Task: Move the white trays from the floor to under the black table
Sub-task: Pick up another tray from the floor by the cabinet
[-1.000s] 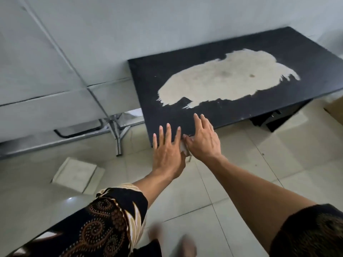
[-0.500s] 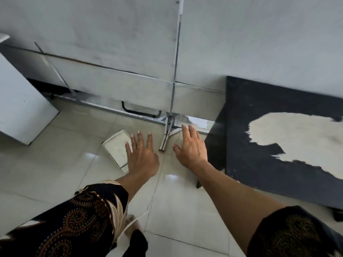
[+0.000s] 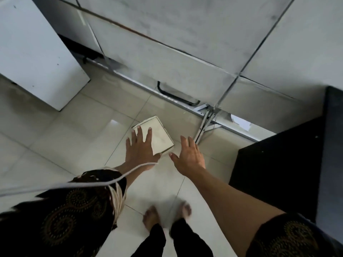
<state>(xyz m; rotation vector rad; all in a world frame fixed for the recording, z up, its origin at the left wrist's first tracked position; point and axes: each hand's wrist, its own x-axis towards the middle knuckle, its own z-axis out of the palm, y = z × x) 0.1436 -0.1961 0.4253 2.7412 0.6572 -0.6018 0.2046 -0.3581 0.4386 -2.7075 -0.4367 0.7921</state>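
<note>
1. Pale glossy floor tiles (image 3: 78, 138) ran up to a grey panelled wall (image 3: 185, 58), and the white tray (image 3: 159, 135) lay flat on them near the wall's metal rail.
2. My left hand (image 3: 140, 148) reached over the tray's near-left corner, fingers spread wide and holding nothing; whether it touched the tray I could not tell.
3. My right hand (image 3: 188, 157) hovered just right of the tray, splayed, also empty.
4. To the tray's right, well apart, stood the black table (image 3: 289, 164).
5. My bare feet (image 3: 167, 214) stood on the tiles below the tray, blurred.
</note>
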